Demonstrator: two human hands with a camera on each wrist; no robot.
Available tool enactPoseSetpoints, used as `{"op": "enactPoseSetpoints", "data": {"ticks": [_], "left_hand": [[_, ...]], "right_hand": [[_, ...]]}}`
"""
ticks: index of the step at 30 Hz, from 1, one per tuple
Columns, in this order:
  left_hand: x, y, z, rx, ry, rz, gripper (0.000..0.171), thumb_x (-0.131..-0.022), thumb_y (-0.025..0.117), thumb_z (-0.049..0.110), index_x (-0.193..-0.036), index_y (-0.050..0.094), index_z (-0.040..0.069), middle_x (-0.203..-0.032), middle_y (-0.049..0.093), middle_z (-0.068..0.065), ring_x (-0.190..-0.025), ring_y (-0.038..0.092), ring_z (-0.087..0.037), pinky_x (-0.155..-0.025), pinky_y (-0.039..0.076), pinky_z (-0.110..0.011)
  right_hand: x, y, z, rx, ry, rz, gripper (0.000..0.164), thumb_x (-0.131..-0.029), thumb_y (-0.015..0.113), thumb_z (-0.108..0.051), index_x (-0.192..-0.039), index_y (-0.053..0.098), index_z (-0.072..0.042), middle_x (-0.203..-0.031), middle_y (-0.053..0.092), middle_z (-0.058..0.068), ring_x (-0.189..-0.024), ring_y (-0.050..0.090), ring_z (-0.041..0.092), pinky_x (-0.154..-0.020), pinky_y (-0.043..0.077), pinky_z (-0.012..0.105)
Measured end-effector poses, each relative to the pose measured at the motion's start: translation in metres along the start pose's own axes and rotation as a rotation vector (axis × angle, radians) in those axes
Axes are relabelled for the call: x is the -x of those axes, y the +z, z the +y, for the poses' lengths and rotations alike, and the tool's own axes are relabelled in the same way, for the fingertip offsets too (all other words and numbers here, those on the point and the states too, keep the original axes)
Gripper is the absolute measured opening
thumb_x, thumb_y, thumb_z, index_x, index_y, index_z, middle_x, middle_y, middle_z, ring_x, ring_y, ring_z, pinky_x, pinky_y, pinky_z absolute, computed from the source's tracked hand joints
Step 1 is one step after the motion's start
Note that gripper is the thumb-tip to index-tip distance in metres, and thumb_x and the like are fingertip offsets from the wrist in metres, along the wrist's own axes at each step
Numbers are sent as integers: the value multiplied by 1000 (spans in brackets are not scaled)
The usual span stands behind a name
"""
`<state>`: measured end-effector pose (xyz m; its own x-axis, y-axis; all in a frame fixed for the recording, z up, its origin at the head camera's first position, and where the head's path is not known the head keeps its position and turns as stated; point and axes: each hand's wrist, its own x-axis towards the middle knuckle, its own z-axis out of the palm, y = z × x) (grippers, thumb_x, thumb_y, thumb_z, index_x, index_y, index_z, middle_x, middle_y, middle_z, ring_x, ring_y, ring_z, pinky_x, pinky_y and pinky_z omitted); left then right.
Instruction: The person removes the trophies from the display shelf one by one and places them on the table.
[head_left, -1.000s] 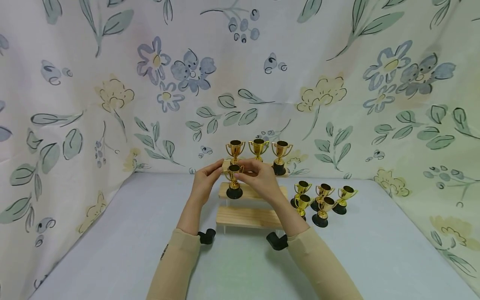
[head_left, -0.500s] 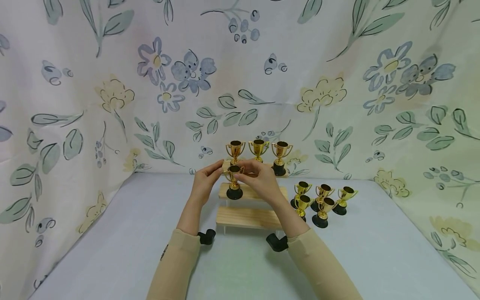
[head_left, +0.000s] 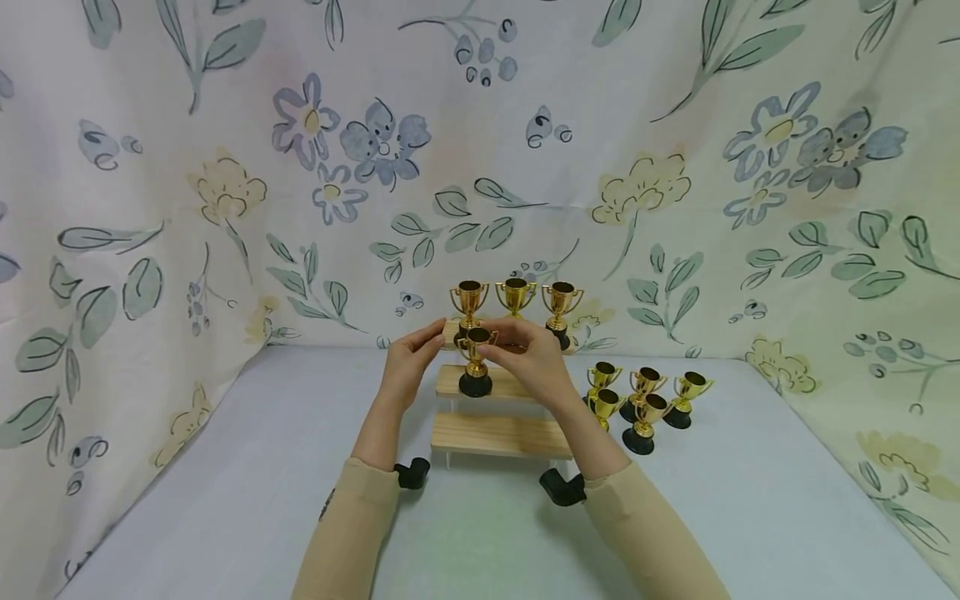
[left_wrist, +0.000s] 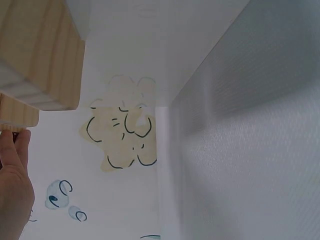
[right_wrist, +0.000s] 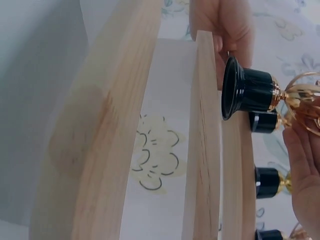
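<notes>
My right hand (head_left: 534, 358) holds a gold trophy cup (head_left: 476, 343) by its upper part, over the left part of the middle shelf. In the right wrist view, the cup's black base (right_wrist: 255, 90) is close to the shelf edge; whether it touches is unclear. My left hand (head_left: 408, 362) grips the left end of the three-tier wooden display stand (head_left: 501, 435) at the top shelf. That hand (left_wrist: 15, 190) also shows against the wood in the left wrist view. Three trophies stand on the top shelf, the left one (head_left: 469, 302) right behind the held cup.
Several more trophies (head_left: 647, 417) stand on the white table to the right of the stand, partly behind my right forearm. A flower-printed cloth (head_left: 480, 167) hangs behind and at both sides. The bottom shelf lies in front of the held cup.
My right hand and the held trophy cup have shifted slightly to the right along the middle shelf. My left hand stays at the left end of the stand.
</notes>
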<state>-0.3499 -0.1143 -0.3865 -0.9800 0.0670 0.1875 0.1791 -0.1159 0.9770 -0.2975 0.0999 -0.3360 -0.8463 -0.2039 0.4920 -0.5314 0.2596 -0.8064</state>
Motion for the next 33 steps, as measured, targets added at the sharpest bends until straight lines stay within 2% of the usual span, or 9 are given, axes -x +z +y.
{"op": "enactPoseSetpoints", "data": {"ticks": [6, 13, 20, 29, 33], "left_hand": [[2, -2, 1, -10, 5, -2, 42, -101, 56, 10, -142, 53, 5, -151, 51, -11, -141, 47, -22, -118, 42, -27], [1, -2, 0, 8, 4, 17, 42, -100, 57, 8, -141, 54, 3, -150, 51, -15, -140, 48, -27, -115, 44, -25], [-2, -1, -3, 21, 6, 9, 41, -100, 57, 7, -141, 54, 3, -151, 48, -19, -143, 42, -33, -115, 44, -25], [1, 0, 0, 24, 6, -13, 43, -100, 57, 9, -142, 52, 4, -152, 49, -13, -144, 44, -23, -119, 41, -29], [0, -1, 0, 26, 13, -19, 43, -100, 57, 9, -142, 52, 3, -153, 47, -16, -145, 42, -26, -119, 40, -29]], "right_hand": [[3, -7, 2, -12, 11, 5, 32, -86, 78, -16, -116, 71, -12, -103, 72, 14, -88, 65, 7, -91, 62, 26], [9, -21, 5, -13, 33, 3, 32, -87, 77, -17, -117, 70, -11, -105, 70, 16, -88, 64, 3, -92, 62, 25], [17, -35, 8, 1, 47, 6, 34, -88, 76, -19, -120, 69, -11, -111, 70, 14, -90, 64, 3, -92, 59, 20], [26, -52, 10, 16, 85, 35, 36, -88, 76, -23, -121, 68, -12, -100, 67, -2, -90, 66, 3, -90, 59, 16], [30, -60, 9, 17, 94, 45, 36, -88, 76, -23, -121, 68, -11, -100, 67, -8, -91, 65, 1, -90, 58, 15]]}}
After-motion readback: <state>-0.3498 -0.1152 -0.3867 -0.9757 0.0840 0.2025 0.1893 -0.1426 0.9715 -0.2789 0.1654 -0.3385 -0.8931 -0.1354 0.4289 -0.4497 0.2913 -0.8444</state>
